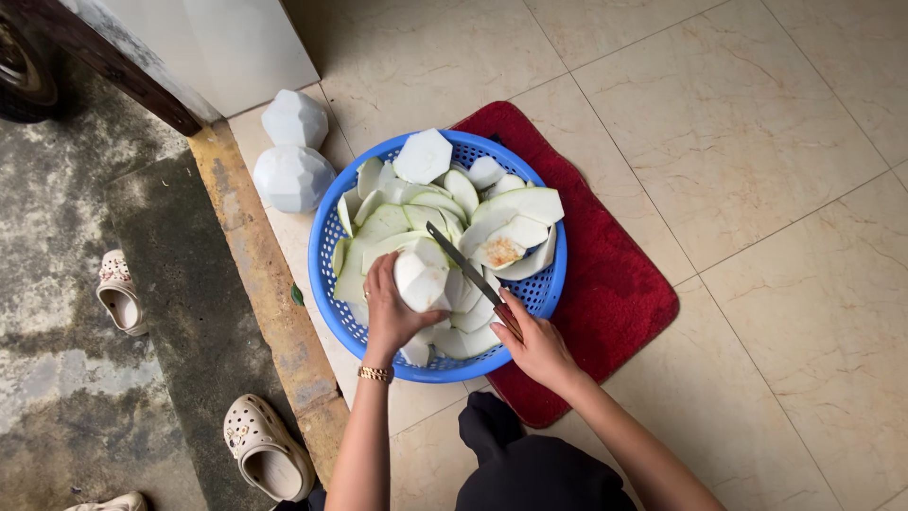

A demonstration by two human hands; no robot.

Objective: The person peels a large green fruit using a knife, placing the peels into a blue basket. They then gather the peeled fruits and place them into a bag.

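The tiled floor (757, 142) carries a red mat (615, 284), and on the mat's 9 o'clock side sits a blue basket (326, 246) heaped with pale peelings (515, 203). Two peeled coconuts (293, 151) stand on the floor at the basket's 10 o'clock. Over the basket's 6 o'clock rim, the left hand (390, 312) has its fingers clamped round a white peeled coconut (422, 274). At the coconut's 3 o'clock, the right hand (539, 345) grips a knife (463, 265), fingers closed on its handle, blade pointing to 10 o'clock.
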